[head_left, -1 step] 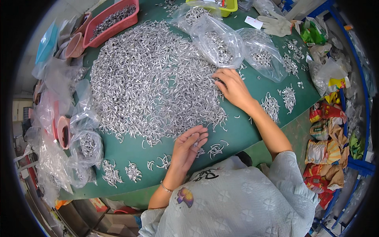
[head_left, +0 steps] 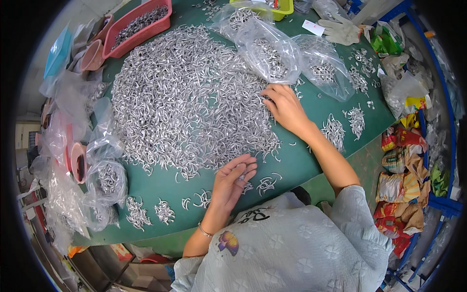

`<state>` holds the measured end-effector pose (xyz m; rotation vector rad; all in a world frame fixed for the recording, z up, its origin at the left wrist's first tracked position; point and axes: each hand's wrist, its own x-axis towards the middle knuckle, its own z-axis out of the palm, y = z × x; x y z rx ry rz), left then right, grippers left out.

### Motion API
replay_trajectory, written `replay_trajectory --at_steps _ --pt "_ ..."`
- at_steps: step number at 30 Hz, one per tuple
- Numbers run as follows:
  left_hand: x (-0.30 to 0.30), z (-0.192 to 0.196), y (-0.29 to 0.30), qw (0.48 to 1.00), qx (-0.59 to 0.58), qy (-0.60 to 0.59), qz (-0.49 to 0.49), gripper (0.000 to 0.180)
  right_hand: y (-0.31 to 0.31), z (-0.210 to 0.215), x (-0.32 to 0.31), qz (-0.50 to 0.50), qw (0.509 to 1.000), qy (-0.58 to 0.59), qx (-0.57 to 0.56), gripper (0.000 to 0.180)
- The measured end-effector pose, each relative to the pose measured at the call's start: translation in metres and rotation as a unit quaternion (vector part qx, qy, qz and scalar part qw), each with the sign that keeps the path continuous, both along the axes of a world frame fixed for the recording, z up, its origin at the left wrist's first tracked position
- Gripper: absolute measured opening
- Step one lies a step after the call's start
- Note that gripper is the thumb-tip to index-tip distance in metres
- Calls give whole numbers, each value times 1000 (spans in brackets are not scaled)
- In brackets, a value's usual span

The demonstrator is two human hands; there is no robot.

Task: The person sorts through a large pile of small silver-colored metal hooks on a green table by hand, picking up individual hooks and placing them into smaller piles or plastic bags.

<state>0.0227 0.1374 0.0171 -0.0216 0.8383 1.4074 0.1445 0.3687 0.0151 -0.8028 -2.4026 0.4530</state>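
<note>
A wide pile of small curved silver metal pieces (head_left: pixel 165 97) covers much of the green table (head_left: pixel 287 160). At the pile's right edge, my right hand (head_left: pixel 284 107) reaches in with bent fingers, thumb and fingertips close together among the pieces. Whatever lies between those fingertips is too small to make out. My left hand (head_left: pixel 234 177) is turned palm up by the pile's near edge, its fingers curled around small metal pieces (head_left: pixel 242 176) that show only partly. Small heaps of the same pieces (head_left: pixel 266 185) lie beside and partly behind it.
Clear plastic bags of metal parts (head_left: pixel 270 58) sit beyond my right hand. A pink basket (head_left: pixel 138 29) and a yellow-green tray (head_left: pixel 282 12) stand at the back. More heaps (head_left: pixel 333 134) lie right of my arm. Plastic bags (head_left: pixel 107 180) crowd the left edge; a blue rack (head_left: pixel 445 207) stands right.
My right hand has shifted very slightly to the left at the pile's edge. My left hand stays where it was.
</note>
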Motion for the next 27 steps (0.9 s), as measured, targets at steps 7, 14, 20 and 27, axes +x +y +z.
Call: replay_trajectory --at_steps 7,14,20,27 --pt "-2 -1 -2 1000 4 -10 2 31 -2 -3 -16 -81 991 -99 26 10" --pt "-2 0 -5 1000 8 -11 6 31 -11 -10 -19 -113 987 -85 70 10" --pt "-1 1 -6 1000 6 -12 19 32 -21 -12 -11 -72 995 -45 52 20" --pt "-17 2 -20 996 -5 17 90 31 -74 16 -1 145 982 -105 -59 68"
